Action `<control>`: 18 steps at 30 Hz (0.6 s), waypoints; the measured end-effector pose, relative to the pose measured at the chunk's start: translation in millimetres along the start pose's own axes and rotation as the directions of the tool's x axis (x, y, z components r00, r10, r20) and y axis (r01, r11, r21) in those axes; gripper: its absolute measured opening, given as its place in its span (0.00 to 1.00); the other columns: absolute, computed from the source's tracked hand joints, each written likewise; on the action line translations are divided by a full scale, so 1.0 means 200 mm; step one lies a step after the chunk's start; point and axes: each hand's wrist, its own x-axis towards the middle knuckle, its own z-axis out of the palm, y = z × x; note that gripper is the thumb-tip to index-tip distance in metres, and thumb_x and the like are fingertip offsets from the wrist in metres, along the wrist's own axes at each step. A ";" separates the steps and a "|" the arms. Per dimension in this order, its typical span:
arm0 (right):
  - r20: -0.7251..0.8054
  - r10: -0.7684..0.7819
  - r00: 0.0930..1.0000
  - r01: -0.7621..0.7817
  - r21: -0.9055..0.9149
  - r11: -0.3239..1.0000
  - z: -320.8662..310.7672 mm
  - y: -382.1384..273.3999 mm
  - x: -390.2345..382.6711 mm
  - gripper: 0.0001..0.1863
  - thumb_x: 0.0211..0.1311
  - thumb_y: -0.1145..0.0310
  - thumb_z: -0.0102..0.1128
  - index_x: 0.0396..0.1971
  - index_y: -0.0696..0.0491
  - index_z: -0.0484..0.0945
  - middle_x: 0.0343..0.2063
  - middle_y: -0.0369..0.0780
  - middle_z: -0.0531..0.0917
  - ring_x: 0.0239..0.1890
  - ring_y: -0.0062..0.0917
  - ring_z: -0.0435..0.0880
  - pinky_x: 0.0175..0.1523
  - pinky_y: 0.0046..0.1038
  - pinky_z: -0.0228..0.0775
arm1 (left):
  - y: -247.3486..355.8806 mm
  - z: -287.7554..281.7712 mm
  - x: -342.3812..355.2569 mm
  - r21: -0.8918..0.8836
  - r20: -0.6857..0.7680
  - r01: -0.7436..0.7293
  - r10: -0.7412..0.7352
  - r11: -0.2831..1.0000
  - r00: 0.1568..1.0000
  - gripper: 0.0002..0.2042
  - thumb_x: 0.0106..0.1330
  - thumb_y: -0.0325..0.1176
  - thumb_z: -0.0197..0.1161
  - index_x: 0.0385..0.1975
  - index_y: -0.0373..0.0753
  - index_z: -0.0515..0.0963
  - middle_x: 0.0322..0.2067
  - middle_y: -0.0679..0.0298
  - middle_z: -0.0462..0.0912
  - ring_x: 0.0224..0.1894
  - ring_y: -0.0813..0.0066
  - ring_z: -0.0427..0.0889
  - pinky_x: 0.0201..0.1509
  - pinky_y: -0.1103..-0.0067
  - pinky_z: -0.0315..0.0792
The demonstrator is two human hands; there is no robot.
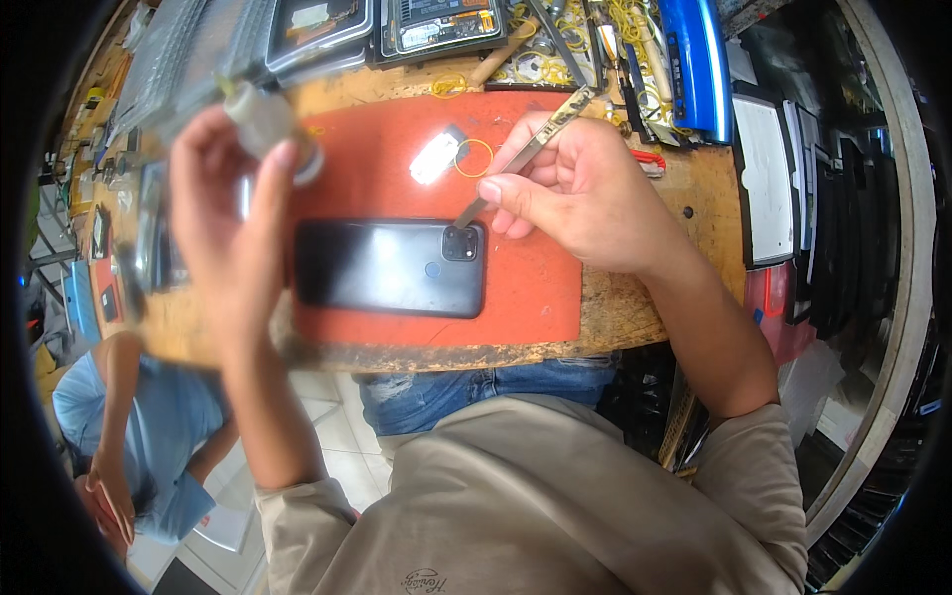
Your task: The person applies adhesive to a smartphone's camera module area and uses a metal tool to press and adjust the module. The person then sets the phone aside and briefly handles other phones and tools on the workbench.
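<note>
A dark smartphone point(369, 268) lies back side up on an orange-red mat point(535, 297), its camera block at the right end. My right hand point(585, 188) is closed around a slim, flat metal tool point(534, 146) with a patterned upper end. The tool slants down to the left, and its tip is at the upper edge of the camera block. To the left of the phone, raised and smeared by motion, my left hand point(228, 218) grips a small translucent bottle point(260, 121) with a narrow nozzle between thumb and fingers.
A yellow rubber band point(474, 159) and a bright light reflection lie on the mat beyond the phone. Opened devices point(436, 25), tools and tangled yellow bands crowd the back of the wooden bench point(645, 307). A blue curved panel point(696, 69) stands back right. Another person point(149, 426) sits at lower left.
</note>
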 end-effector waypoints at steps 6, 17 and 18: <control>0.015 -0.007 1.000 0.007 -0.014 1.000 0.00 0.01 0.00 0.06 0.79 0.72 0.67 0.41 0.58 0.80 0.36 0.41 0.90 0.36 0.21 0.92 0.40 0.23 0.86 | -0.08 0.10 0.06 0.112 -0.002 0.045 -0.045 0.993 0.999 0.30 0.70 0.27 0.77 0.69 0.31 0.71 0.60 0.46 0.84 0.60 0.60 0.88 0.64 0.70 0.85; 0.008 -0.031 0.999 0.032 -0.047 0.998 0.03 0.02 -0.01 0.05 0.79 0.74 0.66 0.41 0.56 0.78 0.36 0.39 0.90 0.37 0.19 0.91 0.41 0.23 0.85 | 0.18 0.07 -0.21 0.555 0.137 -0.073 -0.004 0.829 0.991 0.26 0.67 0.32 0.79 0.62 0.34 0.76 0.50 0.55 0.83 0.51 0.63 0.84 0.53 0.68 0.79; 0.007 -0.036 0.999 0.036 -0.047 0.998 0.03 0.02 -0.01 0.05 0.79 0.74 0.66 0.41 0.56 0.78 0.36 0.39 0.90 0.37 0.19 0.91 0.41 0.23 0.85 | 0.21 0.06 -0.24 0.486 0.316 -0.185 0.026 0.854 0.948 0.27 0.66 0.33 0.80 0.62 0.35 0.76 0.50 0.54 0.83 0.52 0.59 0.83 0.55 0.66 0.78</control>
